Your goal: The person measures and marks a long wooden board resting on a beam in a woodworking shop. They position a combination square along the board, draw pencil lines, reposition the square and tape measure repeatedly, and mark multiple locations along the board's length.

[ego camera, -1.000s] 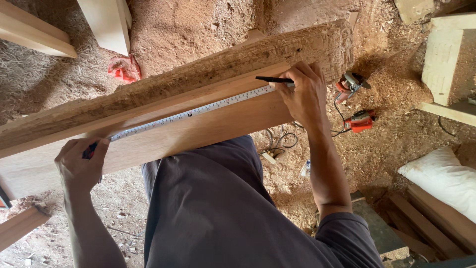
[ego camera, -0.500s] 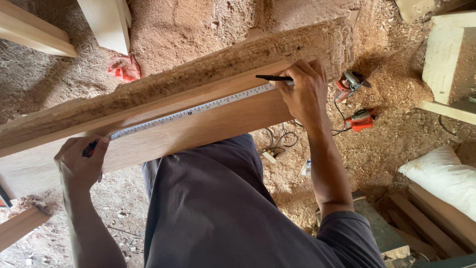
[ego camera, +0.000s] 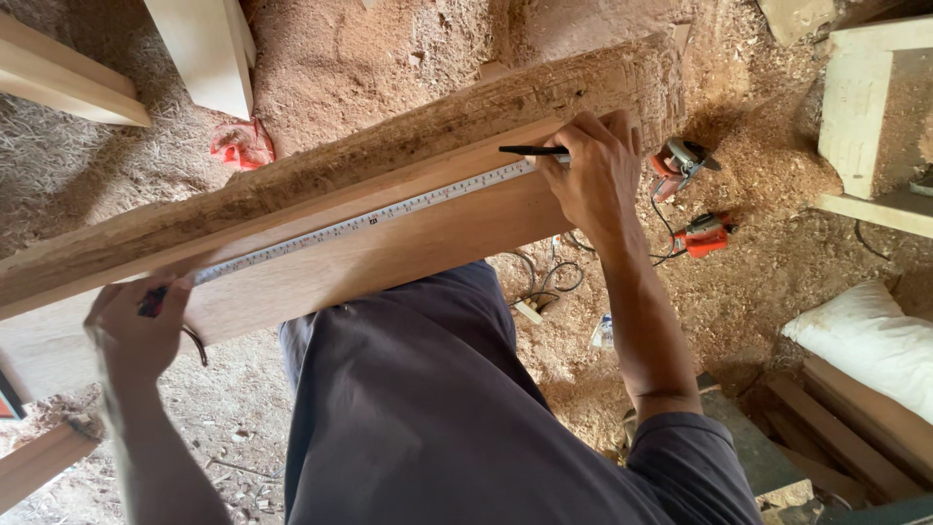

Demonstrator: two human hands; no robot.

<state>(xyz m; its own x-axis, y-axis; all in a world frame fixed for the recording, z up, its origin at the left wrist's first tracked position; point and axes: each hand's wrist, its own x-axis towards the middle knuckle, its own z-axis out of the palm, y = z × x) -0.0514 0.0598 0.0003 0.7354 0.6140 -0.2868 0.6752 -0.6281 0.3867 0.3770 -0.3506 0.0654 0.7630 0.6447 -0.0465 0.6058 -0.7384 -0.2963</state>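
Note:
A long rough-edged wooden plank (ego camera: 321, 258) lies slanted across the view above a sawdust floor. A tape measure blade (ego camera: 369, 219) runs along its face. My left hand (ego camera: 136, 326) grips the tape measure case at the plank's lower left end. My right hand (ego camera: 593, 175) rests on the plank's upper right end, pinning the tape's tip and holding a black pencil (ego camera: 530, 151) whose point lies on the wood. My grey shirt and trousers fill the lower middle.
Two orange power tools (ego camera: 695, 199) with cords lie on the sawdust to the right. Pale timber blocks (ego camera: 209, 49) stand at the top left, another block (ego camera: 865, 107) at the right. A red rag (ego camera: 243, 146) lies behind the plank. A white sack (ego camera: 865, 345) sits at the lower right.
The view has shifted slightly. Both hands stay on the tape and the plank; the pencil has barely moved along the wood.

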